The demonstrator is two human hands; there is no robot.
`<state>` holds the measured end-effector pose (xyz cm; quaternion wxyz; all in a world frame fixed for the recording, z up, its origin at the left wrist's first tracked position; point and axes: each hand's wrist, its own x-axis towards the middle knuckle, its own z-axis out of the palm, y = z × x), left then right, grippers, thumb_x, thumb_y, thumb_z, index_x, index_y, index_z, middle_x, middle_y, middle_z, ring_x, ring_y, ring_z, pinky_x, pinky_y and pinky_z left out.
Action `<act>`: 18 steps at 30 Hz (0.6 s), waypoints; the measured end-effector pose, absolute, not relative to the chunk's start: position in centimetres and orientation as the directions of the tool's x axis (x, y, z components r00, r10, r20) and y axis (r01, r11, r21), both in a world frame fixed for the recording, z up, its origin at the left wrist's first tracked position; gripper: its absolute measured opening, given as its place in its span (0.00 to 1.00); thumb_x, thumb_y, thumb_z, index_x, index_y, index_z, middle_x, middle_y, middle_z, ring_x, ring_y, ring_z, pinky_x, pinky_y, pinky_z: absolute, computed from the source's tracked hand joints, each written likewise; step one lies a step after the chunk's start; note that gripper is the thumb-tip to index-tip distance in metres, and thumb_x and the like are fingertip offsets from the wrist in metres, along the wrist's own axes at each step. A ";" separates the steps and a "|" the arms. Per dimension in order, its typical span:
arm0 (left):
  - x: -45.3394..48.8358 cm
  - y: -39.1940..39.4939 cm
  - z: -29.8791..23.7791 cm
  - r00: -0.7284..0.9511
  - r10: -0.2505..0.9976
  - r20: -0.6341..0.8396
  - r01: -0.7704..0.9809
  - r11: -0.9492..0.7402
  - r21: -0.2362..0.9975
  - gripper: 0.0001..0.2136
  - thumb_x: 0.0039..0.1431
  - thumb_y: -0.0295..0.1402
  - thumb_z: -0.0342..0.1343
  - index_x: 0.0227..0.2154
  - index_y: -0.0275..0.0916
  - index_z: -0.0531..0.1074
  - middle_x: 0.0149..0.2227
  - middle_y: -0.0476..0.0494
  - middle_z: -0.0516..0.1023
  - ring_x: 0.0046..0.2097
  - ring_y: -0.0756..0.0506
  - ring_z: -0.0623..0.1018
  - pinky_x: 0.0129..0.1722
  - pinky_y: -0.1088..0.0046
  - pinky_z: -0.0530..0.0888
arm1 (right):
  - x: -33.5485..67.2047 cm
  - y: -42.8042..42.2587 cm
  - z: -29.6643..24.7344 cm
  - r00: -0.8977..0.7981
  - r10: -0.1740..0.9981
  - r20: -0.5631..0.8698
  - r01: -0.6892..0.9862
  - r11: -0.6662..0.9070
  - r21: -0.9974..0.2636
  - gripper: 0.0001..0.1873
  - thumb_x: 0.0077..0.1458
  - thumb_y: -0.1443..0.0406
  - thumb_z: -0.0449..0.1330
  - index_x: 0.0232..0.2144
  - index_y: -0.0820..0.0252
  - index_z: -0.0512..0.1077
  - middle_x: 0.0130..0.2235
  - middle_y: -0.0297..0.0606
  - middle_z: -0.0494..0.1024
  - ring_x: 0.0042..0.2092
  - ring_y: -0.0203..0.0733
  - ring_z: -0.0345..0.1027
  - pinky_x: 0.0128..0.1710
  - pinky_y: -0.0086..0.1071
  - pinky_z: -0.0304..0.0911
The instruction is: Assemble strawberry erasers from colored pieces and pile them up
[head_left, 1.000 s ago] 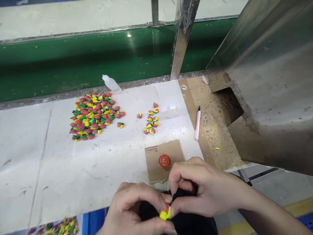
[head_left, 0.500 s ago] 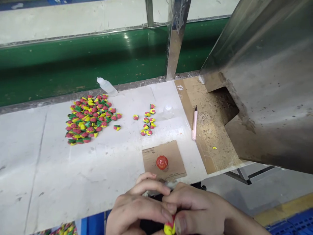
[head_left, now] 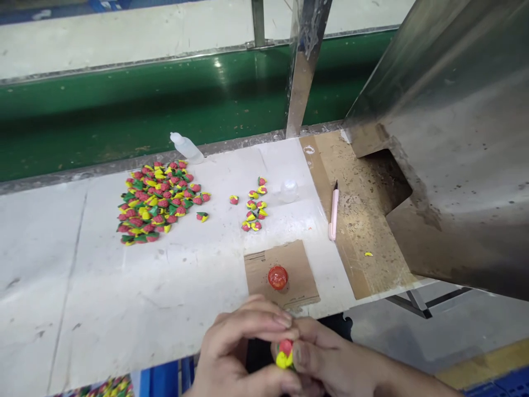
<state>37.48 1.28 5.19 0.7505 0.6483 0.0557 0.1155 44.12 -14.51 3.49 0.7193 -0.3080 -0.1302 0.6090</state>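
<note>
A small red and yellow strawberry-shaped piece sits at the bottom edge of the view, at six o'clock. It is pinched between both hands, off the near edge of the table. The left hand closes on it from nine o'clock with curled fingers, and the right hand presses in from three o'clock with its thumb on the piece. Both grips are tight on it, fingertips meeting.

At twelve o'clock from the piece, near the table edge, lies a flat square of brown cardboard with a glossy red dome on it. Farther out at twelve o'clock is a small cluster of red, yellow and green pieces, with a small clear plastic cap just beside it. At ten o'clock a large heap of the same pieces is spread out, and a clear plastic squeeze bottle lies on its side at the heap's far edge.

At one o'clock a pink utility knife rests on the edge of a speckled brown cardboard sheet.

All of this lies on a scuffed white worktable. Beyond the table a dark green conveyor belt runs across the view, crossed by an upright steel post. A large stained steel housing fills the upper right. Grey floor shows at four o'clock, and a blue crate at seven o'clock.
</note>
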 end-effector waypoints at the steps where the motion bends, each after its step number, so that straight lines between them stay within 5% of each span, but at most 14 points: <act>1: 37.6 1.2 5.2 0.969 0.239 0.064 -0.108 0.175 0.979 0.17 0.53 0.41 0.75 0.47 0.53 0.85 0.35 0.42 0.91 0.38 0.39 0.89 0.42 0.63 0.83 | 43.6 -14.4 3.4 0.256 0.947 -0.193 -0.831 0.113 -0.545 0.29 0.61 0.42 0.65 0.28 0.56 0.60 0.23 0.24 0.55 0.20 0.27 0.44 0.18 0.21 0.44; 5: 37.4 1.1 5.3 0.979 0.194 0.057 -0.099 0.214 0.972 0.11 0.61 0.43 0.69 0.46 0.54 0.86 0.36 0.40 0.91 0.38 0.37 0.89 0.47 0.57 0.82 | 42.2 -13.6 3.4 0.389 0.908 -0.154 -0.831 0.274 -0.484 0.30 0.59 0.43 0.69 0.27 0.55 0.58 0.28 0.27 0.55 0.23 0.28 0.42 0.22 0.23 0.44; 12: 37.2 0.8 5.7 0.983 0.183 0.035 -0.085 0.271 0.959 0.12 0.62 0.40 0.69 0.48 0.53 0.85 0.35 0.40 0.91 0.39 0.35 0.89 0.44 0.56 0.85 | 42.7 -13.5 4.4 0.388 0.901 -0.194 -0.787 0.214 -0.579 0.30 0.58 0.39 0.66 0.31 0.55 0.63 0.30 0.30 0.56 0.27 0.32 0.45 0.25 0.26 0.47; 15: 37.0 1.2 5.9 0.987 0.156 0.028 -0.067 0.252 0.965 0.13 0.62 0.38 0.68 0.50 0.51 0.85 0.38 0.38 0.91 0.42 0.33 0.89 0.48 0.52 0.84 | 43.3 -13.5 4.9 0.439 0.886 -0.150 -0.682 0.220 -0.698 0.29 0.60 0.38 0.64 0.31 0.55 0.63 0.31 0.32 0.59 0.30 0.34 0.56 0.32 0.27 0.61; 18: 36.8 1.9 6.0 0.995 0.085 0.052 -0.070 0.224 0.972 0.14 0.65 0.38 0.66 0.52 0.53 0.84 0.40 0.38 0.91 0.45 0.32 0.88 0.51 0.50 0.83 | 43.8 -13.4 5.2 0.459 0.880 -0.119 -0.536 0.167 -0.827 0.32 0.62 0.34 0.57 0.32 0.55 0.64 0.37 0.40 0.67 0.44 0.43 0.69 0.49 0.38 0.71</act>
